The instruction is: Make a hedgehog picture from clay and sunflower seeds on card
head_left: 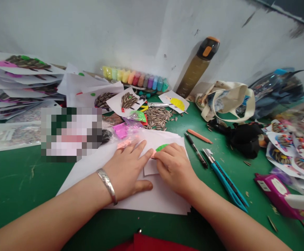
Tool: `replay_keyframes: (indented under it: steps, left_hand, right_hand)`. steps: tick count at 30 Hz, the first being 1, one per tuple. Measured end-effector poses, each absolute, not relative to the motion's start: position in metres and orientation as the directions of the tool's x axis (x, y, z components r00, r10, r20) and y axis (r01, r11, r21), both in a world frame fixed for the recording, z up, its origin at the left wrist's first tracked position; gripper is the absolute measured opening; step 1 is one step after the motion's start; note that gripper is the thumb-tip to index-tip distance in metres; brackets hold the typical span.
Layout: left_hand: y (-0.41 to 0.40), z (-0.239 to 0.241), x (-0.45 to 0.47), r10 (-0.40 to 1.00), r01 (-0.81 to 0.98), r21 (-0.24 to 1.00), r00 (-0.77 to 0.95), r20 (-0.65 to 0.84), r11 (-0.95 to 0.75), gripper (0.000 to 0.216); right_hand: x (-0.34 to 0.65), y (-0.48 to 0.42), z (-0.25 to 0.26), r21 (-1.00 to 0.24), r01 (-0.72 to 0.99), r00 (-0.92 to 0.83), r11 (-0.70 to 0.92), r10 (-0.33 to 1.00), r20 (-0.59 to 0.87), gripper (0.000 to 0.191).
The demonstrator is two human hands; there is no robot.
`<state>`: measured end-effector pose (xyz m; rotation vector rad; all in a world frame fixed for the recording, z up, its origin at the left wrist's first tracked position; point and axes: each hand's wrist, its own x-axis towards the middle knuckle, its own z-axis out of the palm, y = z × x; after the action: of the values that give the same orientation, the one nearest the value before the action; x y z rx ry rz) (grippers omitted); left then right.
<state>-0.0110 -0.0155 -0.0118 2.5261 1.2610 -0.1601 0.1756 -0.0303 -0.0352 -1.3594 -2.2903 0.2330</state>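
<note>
My left hand (128, 164), a silver bangle on its wrist, lies flat with fingers spread on a stack of white paper (164, 197). Its index fingertip is beside a small bit of pink clay (154, 153) on a white card (150, 169). A flattened green clay shape (162, 147) shows on that card, partly covered by my right hand (176, 165). The right fingers are curled and pinched at the pink clay's edge; what they hold is hidden. More pink clay (124, 143) lies past my left fingertips.
Sunflower seeds (158, 118) are heaped behind the paper. On the right lie a black pen (196, 150), an orange pencil-like stick (199, 136), a blue utility knife (227, 181) and a magenta device (279, 195). A bottle (196, 69) leans at the wall; seed-decorated cards (23, 64) are stacked left.
</note>
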Motion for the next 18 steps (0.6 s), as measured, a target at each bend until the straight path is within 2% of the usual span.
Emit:
replay_keyframes:
  steps: [18]
  left_hand:
    - [-0.0159, -0.0149, -0.0122, 0.758, 0.789, 0.212, 0.613, -0.222, -0.576, 0.084]
  right_hand:
    - [0.1703, -0.0296, -0.0369, -0.385, 0.811, -0.352, 0.440, 0.893, 0.280, 0.016]
